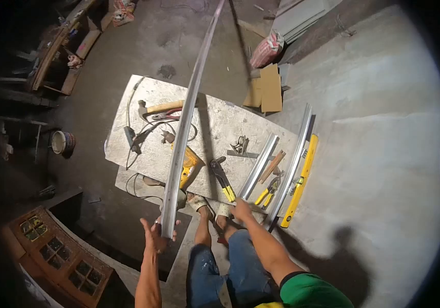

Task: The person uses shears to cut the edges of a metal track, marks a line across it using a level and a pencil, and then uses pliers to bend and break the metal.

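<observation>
My left hand [156,237] supports the near end of a long metal channel [183,126], with fingers under it and the thumb spread to the side. The channel rises away over the board and past the top of the view. My right hand [241,209] is closed at the yellow handle ends of a pair of snips [222,177], whose dark jaws point away from me. Just right of that hand is a shorter metal channel [259,167]. Yellow-handled pliers [268,192] lie beyond it, near a wooden piece [272,167].
The white board [150,88] bears a hammer [161,107], red-handled pliers [167,116], a yellow power tool [191,167] and cables. Another channel [292,159] and a yellow level [301,179] lie along its right edge. A bucket [63,142] stands left; a wooden window frame [58,251] is lower left.
</observation>
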{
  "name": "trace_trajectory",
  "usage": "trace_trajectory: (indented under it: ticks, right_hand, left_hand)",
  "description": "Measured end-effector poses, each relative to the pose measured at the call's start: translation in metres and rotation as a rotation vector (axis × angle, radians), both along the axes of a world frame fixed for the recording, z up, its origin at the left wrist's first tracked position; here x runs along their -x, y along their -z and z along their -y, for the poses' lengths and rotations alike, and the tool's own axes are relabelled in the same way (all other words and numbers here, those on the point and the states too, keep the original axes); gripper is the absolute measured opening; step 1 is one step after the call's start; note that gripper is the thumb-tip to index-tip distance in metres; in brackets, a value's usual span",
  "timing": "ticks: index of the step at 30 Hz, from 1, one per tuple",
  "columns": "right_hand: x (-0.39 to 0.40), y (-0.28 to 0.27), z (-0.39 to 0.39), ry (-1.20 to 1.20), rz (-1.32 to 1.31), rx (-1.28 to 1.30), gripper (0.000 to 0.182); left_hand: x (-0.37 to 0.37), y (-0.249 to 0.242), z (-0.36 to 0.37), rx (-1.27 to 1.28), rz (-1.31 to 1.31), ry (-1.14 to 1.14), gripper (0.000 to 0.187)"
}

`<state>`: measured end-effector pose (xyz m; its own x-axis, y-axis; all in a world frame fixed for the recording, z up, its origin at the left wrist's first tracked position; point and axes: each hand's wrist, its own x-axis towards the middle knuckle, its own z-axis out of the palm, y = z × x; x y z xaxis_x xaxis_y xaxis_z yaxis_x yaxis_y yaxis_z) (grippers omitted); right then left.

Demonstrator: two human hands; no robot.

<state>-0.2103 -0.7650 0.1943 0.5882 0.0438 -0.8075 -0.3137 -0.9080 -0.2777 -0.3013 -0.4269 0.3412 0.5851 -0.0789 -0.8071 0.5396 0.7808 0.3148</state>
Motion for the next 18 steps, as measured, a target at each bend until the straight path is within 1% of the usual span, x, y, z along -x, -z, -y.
trace_trajectory:
  ticks: [2,4,5,7,8,10,11,13,14,15,17,18]
  right_hand:
    - [-0.019,0.031,-0.032,0.134,0.049,0.048,0.053]
    - [-0.036,0.044,-0.058,0.142,0.143,0.062,0.055]
    - [-0.043,0.048,-0.067,0.154,0.133,0.068,0.055]
    - [-0.056,0.057,-0.082,0.092,0.119,0.135,0.055]
    - [-0.055,0.078,-0.083,0.101,0.114,0.134,0.055]
    - [-0.051,0.112,-0.083,0.167,0.142,0.261,0.056]
    - [-0.055,0.101,-0.083,0.183,0.140,0.268,0.056]
    - [-0.068,0.075,-0.076,-0.074,0.099,0.344,0.062]
    - [-0.066,0.077,-0.069,0.019,0.123,0.292,0.061]
    - [-0.065,0.070,-0.062,0.020,0.128,0.290,0.061]
    - [-0.067,0.050,-0.045,0.240,0.058,-0.008,0.063]
    - [-0.065,0.033,-0.037,0.248,0.060,-0.082,0.070]
  left_hand:
    - [0.012,0.019,-0.002,-0.015,-0.033,0.002,0.104]
    - [0.018,0.036,-0.004,-0.055,-0.069,-0.001,0.103]
    - [0.021,0.041,-0.005,-0.051,-0.078,0.012,0.103]
    - [0.024,0.046,-0.007,-0.037,-0.105,-0.028,0.100]
    - [0.023,0.046,-0.007,-0.056,-0.108,-0.013,0.094]
    - [0.020,0.046,-0.007,-0.105,-0.114,-0.013,0.092]
    - [0.019,0.046,-0.006,-0.151,-0.114,-0.028,0.089]
    - [0.018,0.051,-0.010,-0.149,-0.096,0.039,0.087]
    - [0.020,0.051,-0.011,-0.163,-0.098,0.079,0.084]
    - [0.024,0.051,-0.011,-0.165,-0.093,0.078,0.084]
    - [0.020,0.044,-0.006,-0.133,-0.097,0.019,0.080]
    - [0.019,0.039,-0.003,-0.212,-0.147,0.043,0.084]
